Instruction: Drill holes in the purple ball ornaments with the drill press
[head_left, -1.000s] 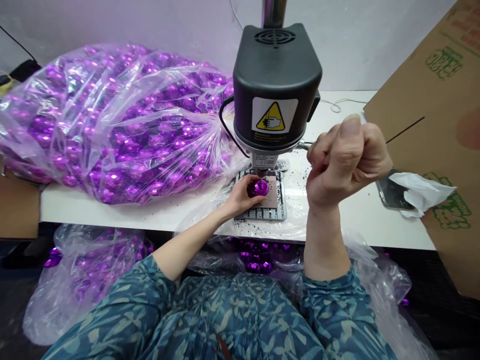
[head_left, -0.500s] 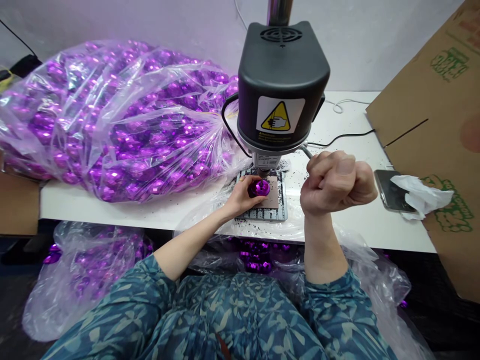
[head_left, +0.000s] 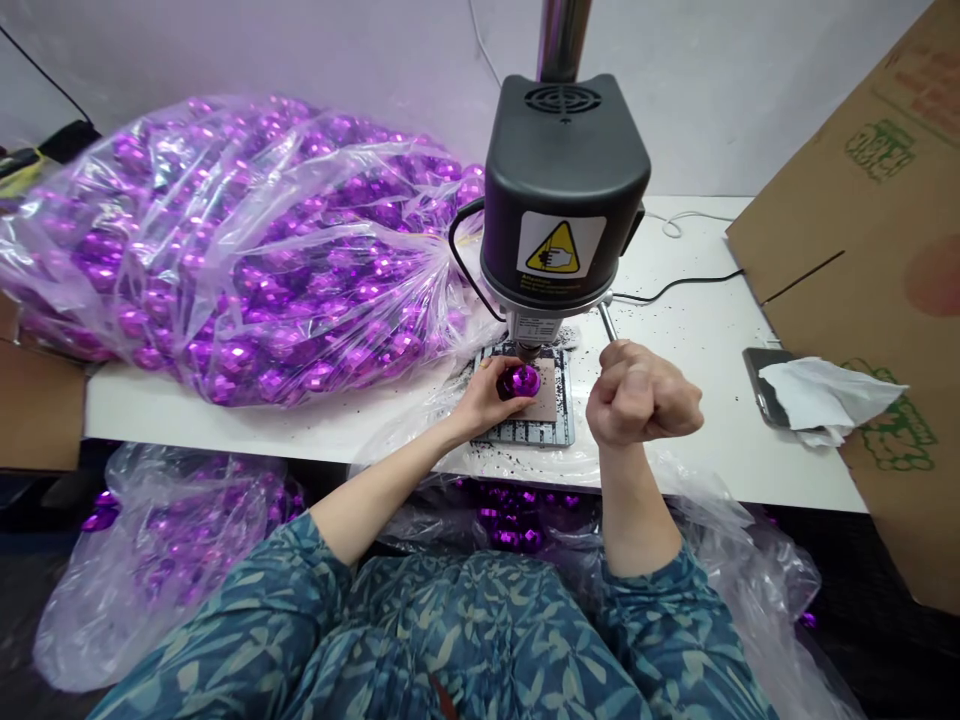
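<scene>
A shiny purple faceted ball [head_left: 523, 380] rests on a brown board [head_left: 546, 400] on the slotted base plate [head_left: 525, 433] of a small drill press [head_left: 564, 180]. Thumb and fingers of my left hand [head_left: 484, 397] are closed round the ball's left side, under the press's chuck [head_left: 528, 351]. My right hand [head_left: 641, 395] makes a fist round the end of the press's metal lever [head_left: 607, 320]; the grip end is hidden inside the fingers. Dark shavings lie scattered over the plate and the white table [head_left: 697, 460].
A big clear bag [head_left: 262, 250] of purple balls fills the table's left side. A phone [head_left: 765, 385] partly under a white tissue [head_left: 829, 390] lies at the right, beside a large cardboard box [head_left: 847, 250]. More bagged balls [head_left: 187, 540] sit below the table edge.
My right fist has come down and to the left with the lever, so more of the lever shows. My left hand stays on the ball. The view has shifted slightly.
</scene>
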